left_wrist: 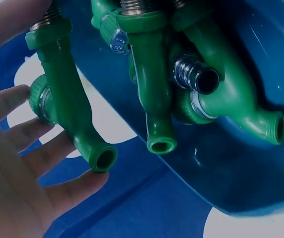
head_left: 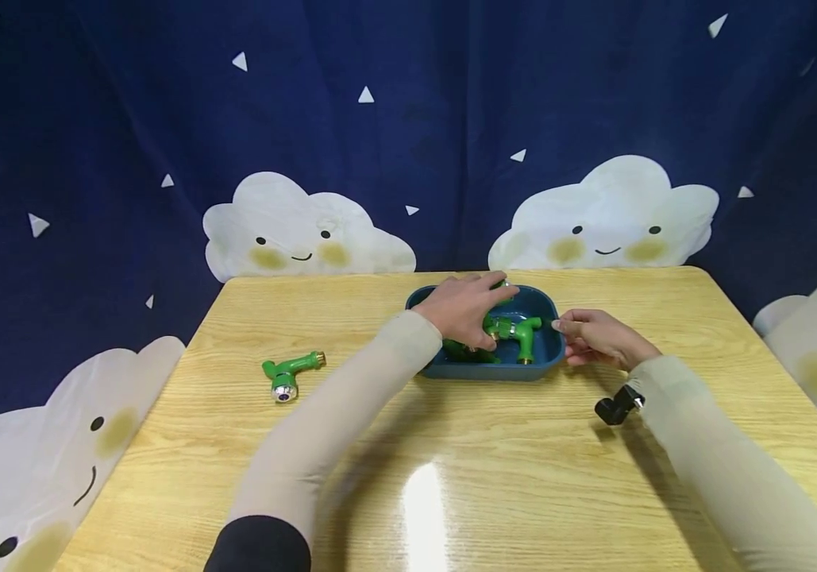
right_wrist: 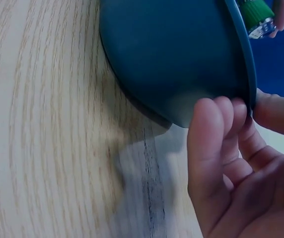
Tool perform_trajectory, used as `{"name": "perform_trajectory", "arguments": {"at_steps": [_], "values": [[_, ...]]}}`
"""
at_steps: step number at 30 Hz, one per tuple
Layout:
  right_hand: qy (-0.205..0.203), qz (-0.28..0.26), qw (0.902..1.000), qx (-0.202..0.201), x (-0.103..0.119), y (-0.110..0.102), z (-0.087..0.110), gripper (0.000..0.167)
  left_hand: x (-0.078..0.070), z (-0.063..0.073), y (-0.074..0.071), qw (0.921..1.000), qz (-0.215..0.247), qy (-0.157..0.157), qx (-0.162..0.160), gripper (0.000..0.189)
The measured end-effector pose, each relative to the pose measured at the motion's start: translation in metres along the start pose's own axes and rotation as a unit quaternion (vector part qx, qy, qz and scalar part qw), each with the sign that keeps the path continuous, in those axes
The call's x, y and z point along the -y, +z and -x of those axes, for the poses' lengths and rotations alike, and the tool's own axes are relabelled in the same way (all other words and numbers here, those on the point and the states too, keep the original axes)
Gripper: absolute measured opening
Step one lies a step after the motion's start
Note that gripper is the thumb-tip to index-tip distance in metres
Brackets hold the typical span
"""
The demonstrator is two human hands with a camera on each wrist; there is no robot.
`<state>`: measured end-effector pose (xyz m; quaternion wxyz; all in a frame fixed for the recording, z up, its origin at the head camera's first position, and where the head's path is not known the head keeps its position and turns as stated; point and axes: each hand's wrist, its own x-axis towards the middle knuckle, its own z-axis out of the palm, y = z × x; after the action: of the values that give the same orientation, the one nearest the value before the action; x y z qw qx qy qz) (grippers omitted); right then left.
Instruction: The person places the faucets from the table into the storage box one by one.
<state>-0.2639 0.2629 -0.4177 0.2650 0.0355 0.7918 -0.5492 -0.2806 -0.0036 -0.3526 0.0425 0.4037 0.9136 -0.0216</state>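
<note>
My left hand (head_left: 464, 310) reaches over the dark blue plastic basin (head_left: 479, 371). It grips a green faucet (left_wrist: 65, 89), the thumb near its brass threaded end and the fingertips along its handle and spout. Beside it in the left wrist view, a second green faucet (left_wrist: 152, 89) and a third green faucet (left_wrist: 231, 84) lie in the basin, partly overlapping. With thumb and fingers, my right hand (head_left: 604, 340) pinches the basin's right rim (right_wrist: 248, 59). Another green faucet (head_left: 294, 369) with a chrome-capped handle rests on the table to the left.
The light wooden table (head_left: 522, 469) bears the basin towards its far edge. Behind it hangs a dark blue curtain (head_left: 437, 143) printed with white clouds and triangles. A small black device (head_left: 618, 405) is attached at the right wrist.
</note>
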Motion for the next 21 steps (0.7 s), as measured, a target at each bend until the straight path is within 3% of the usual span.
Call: {"name": "perform_trajectory", "arguments": {"at_steps": [10, 18, 21], "values": [[0.001, -0.002, 0.9999, 0.012, -0.001, -0.004, 0.004, 0.026, -0.018, -0.025, 0.004, 0.9974, -0.023, 0.009, 0.068, 0.089], [0.0, -0.007, 0.9999, 0.014, -0.002, -0.004, 0.001, 0.027, -0.028, -0.039, 0.004, 0.9908, -0.035, -0.013, 0.13, 0.089], [0.0, -0.005, 0.9999, 0.015, -0.003, -0.004, 0.0, 0.025, -0.028, -0.042, 0.005, 0.9895, -0.036, -0.019, 0.139, 0.089]]}}
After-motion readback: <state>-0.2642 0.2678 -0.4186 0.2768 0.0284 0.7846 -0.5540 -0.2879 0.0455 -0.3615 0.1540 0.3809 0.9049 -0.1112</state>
